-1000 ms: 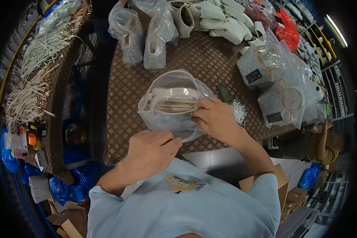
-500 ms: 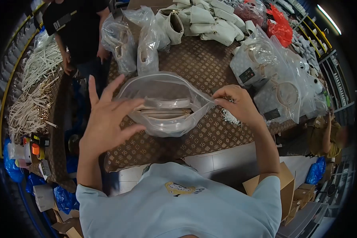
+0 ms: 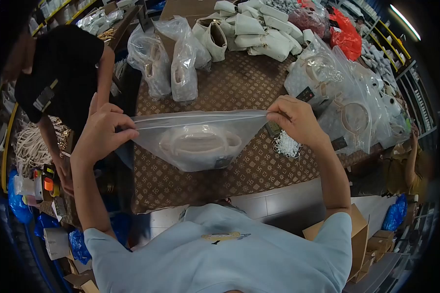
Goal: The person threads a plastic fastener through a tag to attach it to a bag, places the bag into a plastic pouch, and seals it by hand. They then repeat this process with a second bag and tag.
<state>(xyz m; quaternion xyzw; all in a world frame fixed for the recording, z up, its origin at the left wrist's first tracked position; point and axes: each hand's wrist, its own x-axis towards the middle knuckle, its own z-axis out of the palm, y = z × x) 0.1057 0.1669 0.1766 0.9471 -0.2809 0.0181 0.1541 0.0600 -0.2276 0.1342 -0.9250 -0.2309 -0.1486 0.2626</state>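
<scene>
Nearby, with wrapped bags (image 3: 184, 75) beyond left hand (image 3: 104, 128), white strings (image 3: 287, 145) beside right hand (image 3: 299, 121):
pinching taut translucent bag (image 3: 199, 139) in both.

No lettering is legible — you face only small or blurred markings: prints on your pale-blue shirt (image 3: 220, 263), lower centre, and the black shirt (image 3: 71, 63), upper left — plus the dark cards (image 3: 305, 94) at right.

Plastic bag mouth (image 3: 200, 117) straight now, round before
</scene>
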